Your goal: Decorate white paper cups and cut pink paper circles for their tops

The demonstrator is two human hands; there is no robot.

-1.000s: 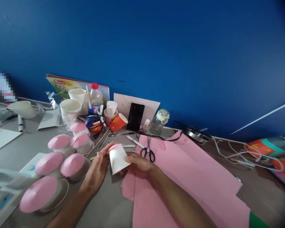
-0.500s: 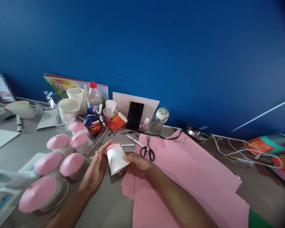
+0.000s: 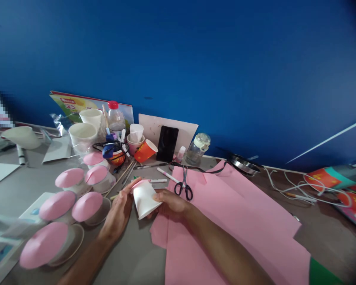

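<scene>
Both hands hold a white paper cup [image 3: 144,200] tipped on its side just above the grey table [image 3: 130,253]. A pink paper disc covers the cup's far end. My left hand [image 3: 118,213] cups the left side, its fingertips on the pink edge. From the right, my right hand [image 3: 172,204] wraps round the cup's open end. Black scissors [image 3: 184,187] lie just beyond the right hand on pink paper sheets [image 3: 225,206].
Several upturned cups capped with pink discs [image 3: 57,204] stand to the left. Behind them are white cups [image 3: 83,134], a red-capped bottle [image 3: 115,116], an orange cup [image 3: 145,151], a black phone [image 3: 167,144], a glass jar [image 3: 198,148] and markers. White cables [image 3: 299,190] trail at the right.
The view has shifted slightly, so everything sits a little lower and to the left. The hands keep hold of the cup with barely any change of grip.
</scene>
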